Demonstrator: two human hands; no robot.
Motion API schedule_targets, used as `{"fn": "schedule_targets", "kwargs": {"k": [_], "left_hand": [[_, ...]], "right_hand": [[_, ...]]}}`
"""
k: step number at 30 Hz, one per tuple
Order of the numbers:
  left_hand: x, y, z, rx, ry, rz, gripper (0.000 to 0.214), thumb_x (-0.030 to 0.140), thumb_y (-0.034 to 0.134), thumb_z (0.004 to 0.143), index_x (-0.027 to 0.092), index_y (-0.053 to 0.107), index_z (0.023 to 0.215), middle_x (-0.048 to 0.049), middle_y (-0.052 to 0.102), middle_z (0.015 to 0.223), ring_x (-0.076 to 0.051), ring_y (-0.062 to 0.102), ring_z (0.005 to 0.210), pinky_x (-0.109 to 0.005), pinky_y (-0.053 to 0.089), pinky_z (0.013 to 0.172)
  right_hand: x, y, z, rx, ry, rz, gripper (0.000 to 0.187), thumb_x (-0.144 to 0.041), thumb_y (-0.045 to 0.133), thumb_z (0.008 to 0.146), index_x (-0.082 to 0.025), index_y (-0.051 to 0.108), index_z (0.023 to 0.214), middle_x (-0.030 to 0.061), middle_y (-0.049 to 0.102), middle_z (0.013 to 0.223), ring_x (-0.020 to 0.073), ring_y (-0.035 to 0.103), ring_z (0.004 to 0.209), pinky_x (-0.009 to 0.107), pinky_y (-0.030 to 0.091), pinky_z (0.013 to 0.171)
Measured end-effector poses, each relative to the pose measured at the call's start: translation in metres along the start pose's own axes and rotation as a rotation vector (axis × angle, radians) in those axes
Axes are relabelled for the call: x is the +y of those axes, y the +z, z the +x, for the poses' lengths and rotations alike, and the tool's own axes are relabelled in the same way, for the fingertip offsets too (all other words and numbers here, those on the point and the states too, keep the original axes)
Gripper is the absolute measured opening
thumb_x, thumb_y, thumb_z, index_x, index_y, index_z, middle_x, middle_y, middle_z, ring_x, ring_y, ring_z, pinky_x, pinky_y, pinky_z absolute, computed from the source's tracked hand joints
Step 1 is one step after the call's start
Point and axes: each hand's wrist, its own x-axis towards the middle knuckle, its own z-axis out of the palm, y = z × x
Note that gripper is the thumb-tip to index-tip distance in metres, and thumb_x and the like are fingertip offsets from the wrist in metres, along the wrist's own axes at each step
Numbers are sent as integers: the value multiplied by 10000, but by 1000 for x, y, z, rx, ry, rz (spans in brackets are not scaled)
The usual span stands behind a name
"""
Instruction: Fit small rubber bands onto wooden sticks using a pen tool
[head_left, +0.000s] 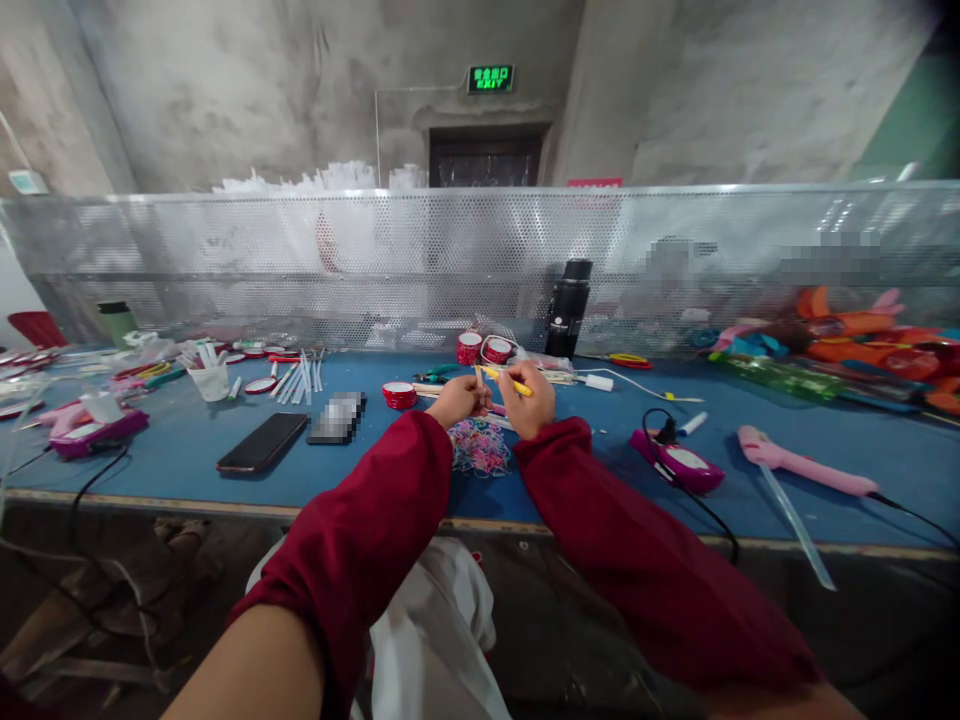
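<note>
Over the middle of the blue table, my left hand [459,400] has its fingers closed on a thin pale strip [479,378], whose kind I cannot make out. Close to its right, my right hand [531,400] grips a slim yellow tool [517,386], its tip pointing left toward the strip. What kind of tool it is stays too small to tell. Below both hands lies a loose pile of colourful rubber bands [480,448]. A red round tin-like drum [399,396] stands left of my left hand. Two similar red drums [469,347] sit behind.
A black bottle [568,310] stands against the perforated metal screen [360,260]. On the left lie a phone [262,443] and a cup of white sticks [207,378]. A pink glue gun [806,462] and a purple device [679,462] with cords lie right.
</note>
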Motion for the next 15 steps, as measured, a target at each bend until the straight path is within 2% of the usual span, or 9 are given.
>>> {"fn": "schedule_targets", "kwargs": {"k": [15], "left_hand": [[-8,-3,4,-32,81,53,140,121,451,908,135,530,792,3,605,606,-74,535,435,-185,404,476]], "right_hand": [[0,1,0,-49,38,2,169,-344,518,867,-225,559,754,17,639,726,171,570,671,290,421,628]]}}
